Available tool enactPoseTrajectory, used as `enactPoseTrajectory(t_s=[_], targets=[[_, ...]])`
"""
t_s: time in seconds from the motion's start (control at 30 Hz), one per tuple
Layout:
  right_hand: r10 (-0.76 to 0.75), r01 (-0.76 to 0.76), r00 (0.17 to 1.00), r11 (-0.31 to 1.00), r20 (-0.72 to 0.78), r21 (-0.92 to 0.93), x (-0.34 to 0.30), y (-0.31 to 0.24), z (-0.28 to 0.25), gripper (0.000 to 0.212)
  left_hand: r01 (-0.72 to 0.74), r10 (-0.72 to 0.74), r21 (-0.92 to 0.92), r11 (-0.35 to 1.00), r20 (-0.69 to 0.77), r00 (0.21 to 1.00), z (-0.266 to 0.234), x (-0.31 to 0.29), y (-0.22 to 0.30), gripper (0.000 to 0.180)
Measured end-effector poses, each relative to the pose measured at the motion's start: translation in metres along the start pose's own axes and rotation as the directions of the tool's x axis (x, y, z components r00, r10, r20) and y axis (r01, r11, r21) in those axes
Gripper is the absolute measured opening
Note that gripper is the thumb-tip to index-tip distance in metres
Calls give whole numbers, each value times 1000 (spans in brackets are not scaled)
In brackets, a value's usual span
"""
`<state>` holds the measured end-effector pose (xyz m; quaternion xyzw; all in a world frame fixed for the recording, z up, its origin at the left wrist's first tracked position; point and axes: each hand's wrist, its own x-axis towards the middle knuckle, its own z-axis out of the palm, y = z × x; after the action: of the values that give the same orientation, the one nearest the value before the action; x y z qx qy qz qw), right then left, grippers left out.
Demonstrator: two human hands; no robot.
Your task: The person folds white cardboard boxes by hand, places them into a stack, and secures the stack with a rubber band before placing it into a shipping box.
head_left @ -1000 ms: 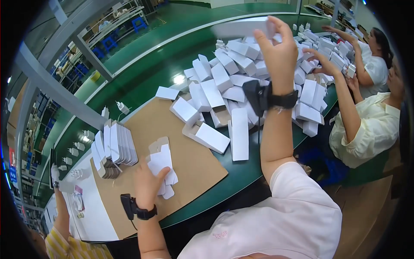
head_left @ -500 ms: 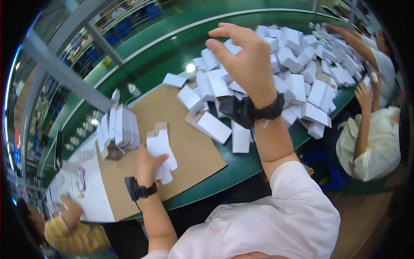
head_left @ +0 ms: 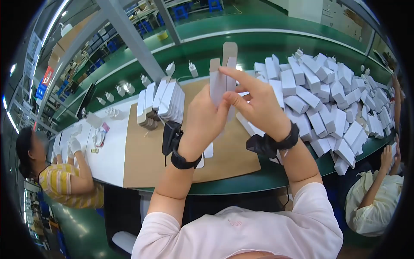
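A white cardboard box point(head_left: 216, 84) stands upright in front of me, its end flaps raised and their brownish insides showing. My left hand point(head_left: 202, 118) grips it low down, with the thumb on the near side. From the right, my right hand point(head_left: 261, 105) has its index finger on the upper part of the box and its thumb lower, close to my left thumb. Below the hands lies a brown cardboard sheet point(head_left: 144, 159). Part of a flat white carton point(head_left: 209, 151) shows behind my left wrist.
Flattened white cartons point(head_left: 172, 101) stand stacked on the sheet's left. A large heap of white boxes point(head_left: 319, 97) covers the table's right. White plug adapters point(head_left: 192, 69) stand along the back. A person in yellow stripes point(head_left: 64, 179) sits left; another in a pale top point(head_left: 373, 198) is right.
My left hand has lifted from the flat cartons on the sheet with one carton, now opened out. My right hand came down from above the heap onto it. The view has swung left.
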<state>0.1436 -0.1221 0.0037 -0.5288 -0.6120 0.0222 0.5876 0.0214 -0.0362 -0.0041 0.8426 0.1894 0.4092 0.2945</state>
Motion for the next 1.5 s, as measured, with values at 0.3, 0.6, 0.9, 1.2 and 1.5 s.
enactPoseTrajectory(t_s=[0.3, 0.6, 0.9, 1.2, 1.5], targets=[[102, -113, 985, 991, -142, -73, 3, 10, -16, 38, -50, 119, -252, 966, 264, 957, 20, 3, -21, 45], [240, -203, 962, 948, -129, 247, 6, 4, -14, 56, -111, 239, -537, 836, 175, 955, 24, 11, -6, 98], [-34, 32, 999, 952, 4, 304, 5, 12, -7, 79, -338, 348, -279, 899, -13, 937, 22, 13, 2, 99], [127, -46, 984, 856, -123, 516, 3, -1, -3, 74, -357, 335, -511, 782, -139, 932, 25, 14, -6, 90], [94, -85, 995, 721, 24, 687, -4, 15, -2, 34, 150, 131, -783, 603, 283, 950, 2, 8, -3, 58]])
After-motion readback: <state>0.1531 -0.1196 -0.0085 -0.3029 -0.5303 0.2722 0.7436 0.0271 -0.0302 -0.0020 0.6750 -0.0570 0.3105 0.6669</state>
